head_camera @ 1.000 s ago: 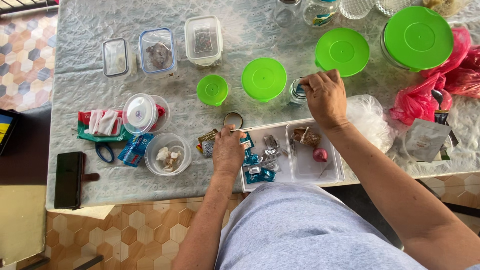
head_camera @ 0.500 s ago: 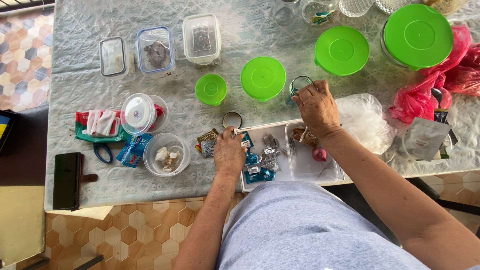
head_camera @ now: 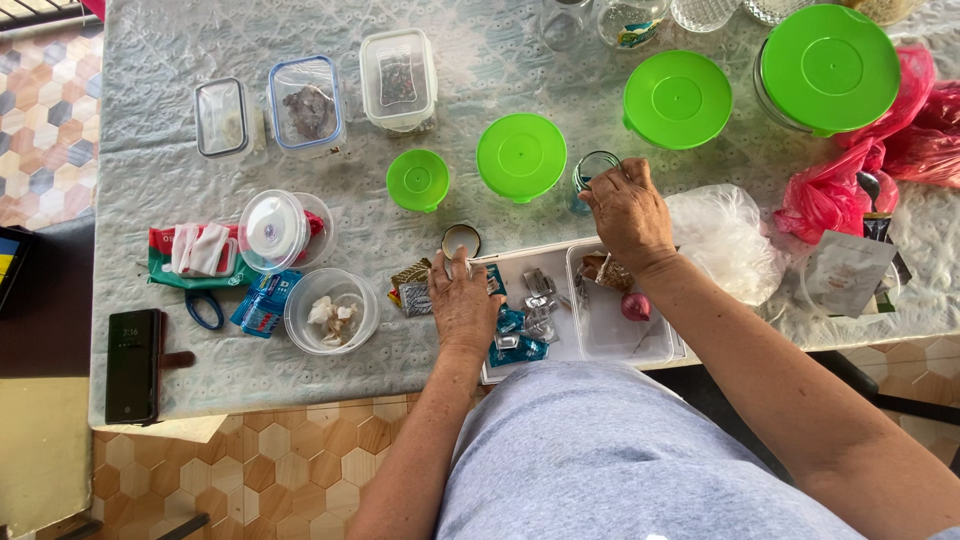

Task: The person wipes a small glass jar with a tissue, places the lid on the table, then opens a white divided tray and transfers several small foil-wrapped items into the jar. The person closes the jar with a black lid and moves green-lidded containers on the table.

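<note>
My right hand (head_camera: 628, 212) grips the rim of a small clear glass jar (head_camera: 590, 176) standing on the pale lace tablecloth (head_camera: 170, 180). My left hand (head_camera: 463, 302) lies flat on the left end of a white tray (head_camera: 580, 345), fingertips touching a small round jar lid (head_camera: 461, 240). The tray holds blue and silver foil packets (head_camera: 520, 335) and a clear tub (head_camera: 622, 335) containing a red onion (head_camera: 636, 306) and a brown packet.
Green lids (head_camera: 521, 157) cover several bowls along the back. Clear lidded boxes (head_camera: 302, 105) sit at back left. A clear bowl (head_camera: 331, 311), scissors (head_camera: 204, 309), a phone (head_camera: 133, 365) and red plastic bags (head_camera: 850, 180) surround the tray.
My right hand has drawn the glass jar slightly toward me and left. My left hand slid forward so its fingertips reach the small lid.
</note>
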